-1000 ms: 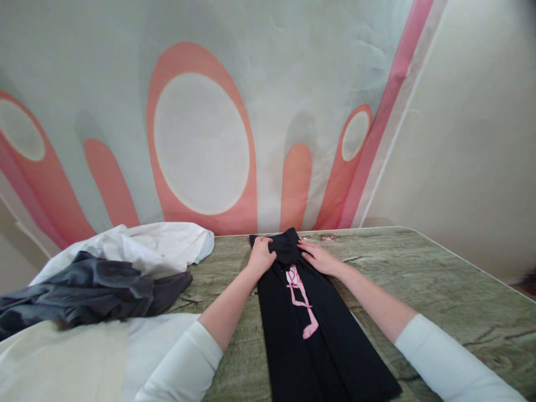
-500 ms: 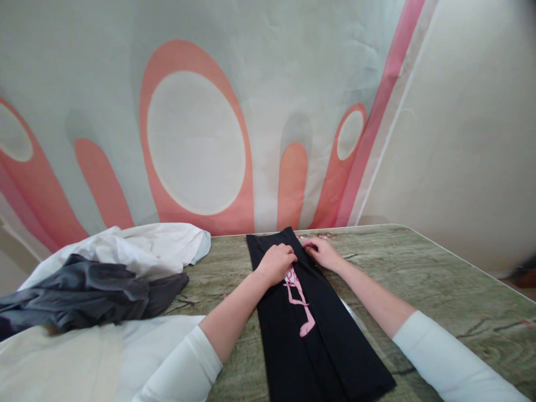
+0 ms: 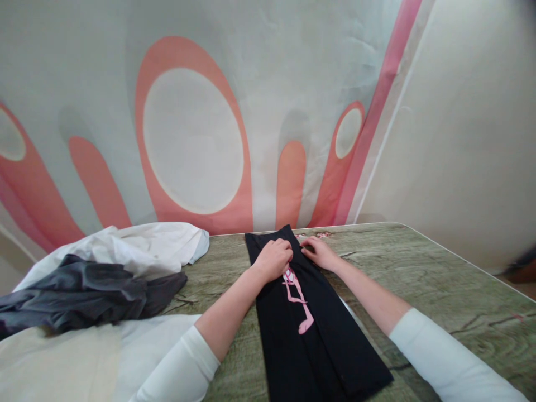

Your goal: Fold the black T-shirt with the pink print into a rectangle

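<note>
A black garment [image 3: 310, 357] lies folded into a long strip, running from the table's far edge toward me. Its front bears a pink long-legged cartoon print [image 3: 298, 298], the upper part covered by my left hand. My left hand [image 3: 274, 260] rests on the upper part of the garment, fingers curled and closed on the cloth. At the strip's right edge, my right hand [image 3: 320, 253] pinches the cloth between thumb and fingers; the fingertips are partly hard to make out. A sliver of something white shows along the garment's right side.
The wood-patterned table [image 3: 435, 290] extends to the right. On the left are a heaped white cloth [image 3: 146, 243], a crumpled dark grey garment [image 3: 87, 293] and a cream and white cloth [image 3: 84, 363]. Behind the table hangs a backdrop [image 3: 268, 100] with pink shapes.
My left hand has shifted very slightly toward the left on the garment. The right hand stays at the edge, and the whole view has moved a little.
</note>
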